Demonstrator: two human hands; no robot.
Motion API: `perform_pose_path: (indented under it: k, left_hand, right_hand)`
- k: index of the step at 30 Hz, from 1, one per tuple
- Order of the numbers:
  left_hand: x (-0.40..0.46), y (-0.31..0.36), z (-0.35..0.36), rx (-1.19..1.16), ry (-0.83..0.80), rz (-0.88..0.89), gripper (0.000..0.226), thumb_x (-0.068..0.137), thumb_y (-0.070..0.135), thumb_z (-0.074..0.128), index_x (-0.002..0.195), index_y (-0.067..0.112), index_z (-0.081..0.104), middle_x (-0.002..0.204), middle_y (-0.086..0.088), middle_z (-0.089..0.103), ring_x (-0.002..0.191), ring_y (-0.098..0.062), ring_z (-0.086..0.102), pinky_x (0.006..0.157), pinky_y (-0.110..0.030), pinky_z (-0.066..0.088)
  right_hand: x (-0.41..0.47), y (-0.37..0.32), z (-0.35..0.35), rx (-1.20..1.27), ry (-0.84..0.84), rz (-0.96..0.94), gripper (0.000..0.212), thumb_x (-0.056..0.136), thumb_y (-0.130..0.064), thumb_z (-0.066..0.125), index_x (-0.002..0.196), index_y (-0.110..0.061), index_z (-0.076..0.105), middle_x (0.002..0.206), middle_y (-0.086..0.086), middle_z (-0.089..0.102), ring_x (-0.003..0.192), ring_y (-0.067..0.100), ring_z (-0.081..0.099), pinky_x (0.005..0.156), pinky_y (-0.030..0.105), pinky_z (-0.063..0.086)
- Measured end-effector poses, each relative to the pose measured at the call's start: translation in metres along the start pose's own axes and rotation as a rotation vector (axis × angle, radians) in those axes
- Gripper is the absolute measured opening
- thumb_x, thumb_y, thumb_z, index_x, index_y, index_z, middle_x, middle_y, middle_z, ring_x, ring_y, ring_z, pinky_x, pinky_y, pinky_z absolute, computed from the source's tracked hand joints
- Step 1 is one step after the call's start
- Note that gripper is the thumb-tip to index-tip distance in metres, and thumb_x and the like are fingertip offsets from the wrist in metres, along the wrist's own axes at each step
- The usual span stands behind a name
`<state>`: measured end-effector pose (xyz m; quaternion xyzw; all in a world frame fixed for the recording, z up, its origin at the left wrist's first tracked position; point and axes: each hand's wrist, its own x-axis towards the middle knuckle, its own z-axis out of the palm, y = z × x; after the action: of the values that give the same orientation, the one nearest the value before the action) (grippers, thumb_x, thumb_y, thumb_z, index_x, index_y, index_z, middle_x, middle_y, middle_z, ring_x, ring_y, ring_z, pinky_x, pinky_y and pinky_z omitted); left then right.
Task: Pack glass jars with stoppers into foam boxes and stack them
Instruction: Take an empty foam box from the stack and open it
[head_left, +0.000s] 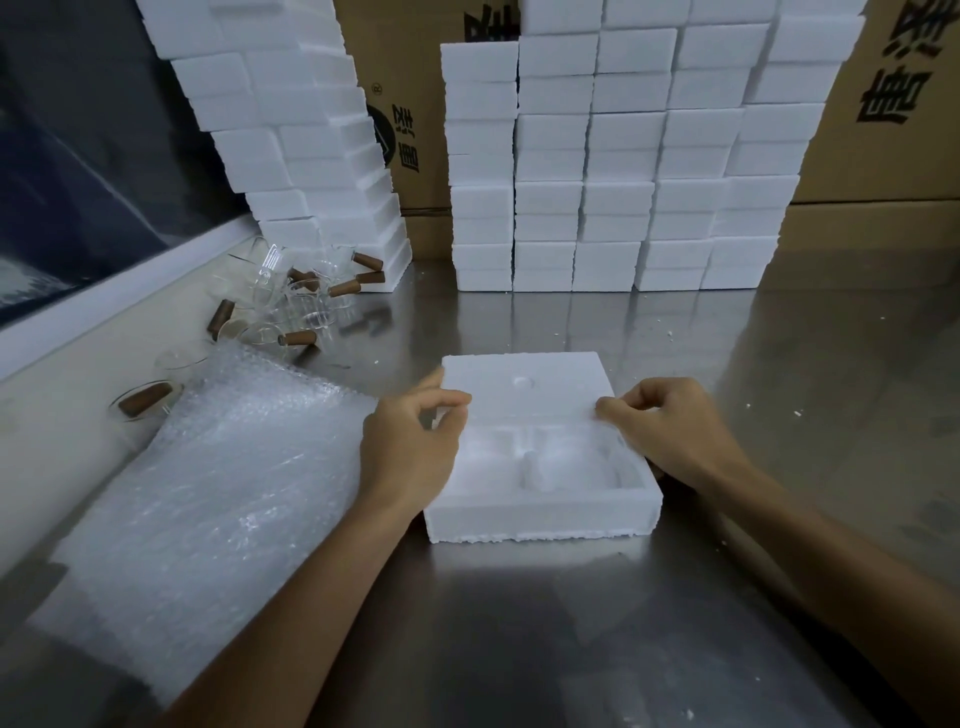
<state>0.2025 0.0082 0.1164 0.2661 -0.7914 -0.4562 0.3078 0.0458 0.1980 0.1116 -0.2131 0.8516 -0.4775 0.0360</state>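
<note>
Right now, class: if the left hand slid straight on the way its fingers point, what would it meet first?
The left hand already pinches the foam lid; it would probably push against that lid's edge first.

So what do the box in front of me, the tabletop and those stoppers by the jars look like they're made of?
Box: white expanded foam, matte, judging by its crumbly, ragged edges and the loose white crumbs nearby. Tabletop: probably stainless steel, brushed; it is grey and shows soft reflections of the stacks. Stoppers: brown, matte, tapered, so likely wood or cork; too small to tell which.
</note>
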Motion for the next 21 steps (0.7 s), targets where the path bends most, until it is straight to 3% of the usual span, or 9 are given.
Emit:
perform_pose_path:
  k: [1, 3, 5, 8, 12, 15, 21]
  left_hand:
    - [0.0, 0.0, 0.0, -0.006, -0.022, 0.008, 0.018, 0.091, 0.015, 0.068, 0.087, 0.03, 0.076, 0.124, 0.022, 0.063, 0.096, 0.015, 0.06, 0.078, 0.001, 0.04]
    - [0.0, 0.001, 0.001, 0.012, -0.029, 0.022, 0.02, 0.092, 0.014, 0.066, 0.086, 0.031, 0.076, 0.119, 0.016, 0.07, 0.1, 0.005, 0.062, 0.085, -0.005, 0.043]
    - [0.001, 0.002, 0.002, 0.038, -0.016, 0.02, 0.02, 0.092, 0.014, 0.066, 0.086, 0.03, 0.076, 0.117, 0.015, 0.071, 0.1, 0.002, 0.063, 0.087, -0.009, 0.044]
    - [0.002, 0.002, 0.003, 0.037, -0.009, 0.014, 0.018, 0.092, 0.013, 0.066, 0.088, 0.027, 0.077, 0.116, 0.013, 0.071, 0.103, -0.002, 0.064, 0.084, -0.006, 0.042]
    - [0.0, 0.002, 0.004, 0.014, 0.009, 0.017, 0.017, 0.09, 0.013, 0.067, 0.089, 0.025, 0.078, 0.113, 0.014, 0.073, 0.103, -0.006, 0.066, 0.093, -0.021, 0.05]
    - [-0.001, 0.001, 0.005, -0.002, 0.024, 0.0, 0.016, 0.09, 0.015, 0.067, 0.091, 0.025, 0.079, 0.108, 0.015, 0.074, 0.102, -0.007, 0.066, 0.091, -0.023, 0.051]
    - [-0.002, -0.003, 0.007, -0.072, 0.029, 0.02, 0.015, 0.09, 0.013, 0.067, 0.095, 0.021, 0.079, 0.115, 0.015, 0.072, 0.104, -0.001, 0.066, 0.093, -0.017, 0.052]
  right_hand:
    - [0.002, -0.002, -0.002, -0.047, 0.01, -0.011, 0.021, 0.073, -0.042, 0.074, 0.079, -0.024, 0.066, 0.067, -0.011, 0.068, 0.06, 0.008, 0.065, 0.051, 0.023, 0.047]
    - [0.006, -0.009, -0.006, -0.094, 0.004, -0.043, 0.04, 0.072, -0.042, 0.078, 0.102, -0.03, 0.055, 0.09, -0.016, 0.062, 0.078, 0.006, 0.062, 0.064, 0.027, 0.05]
    - [0.012, -0.02, -0.006, -0.141, -0.028, -0.125, 0.053, 0.072, -0.036, 0.081, 0.113, -0.032, 0.049, 0.101, -0.014, 0.057, 0.088, 0.007, 0.058, 0.068, 0.024, 0.047]
    - [0.022, -0.043, 0.01, -0.213, -0.06, -0.27, 0.038, 0.078, -0.03, 0.076, 0.112, -0.027, 0.058, 0.105, -0.009, 0.059, 0.094, 0.01, 0.056, 0.072, 0.022, 0.042]
    - [0.037, -0.085, 0.059, -0.217, -0.193, -0.397, 0.019, 0.084, -0.026, 0.071, 0.1, -0.023, 0.063, 0.097, -0.006, 0.064, 0.089, 0.014, 0.061, 0.077, 0.025, 0.049]
    - [0.058, -0.116, 0.101, -0.239, -0.272, -0.448, 0.021, 0.085, -0.025, 0.069, 0.104, -0.018, 0.064, 0.099, -0.002, 0.065, 0.091, 0.016, 0.062, 0.081, 0.028, 0.052]
    - [0.115, -0.17, 0.168, -0.248, -0.348, -0.527, 0.042, 0.085, -0.027, 0.069, 0.122, -0.017, 0.055, 0.109, 0.0, 0.058, 0.097, 0.018, 0.057, 0.079, 0.026, 0.044]
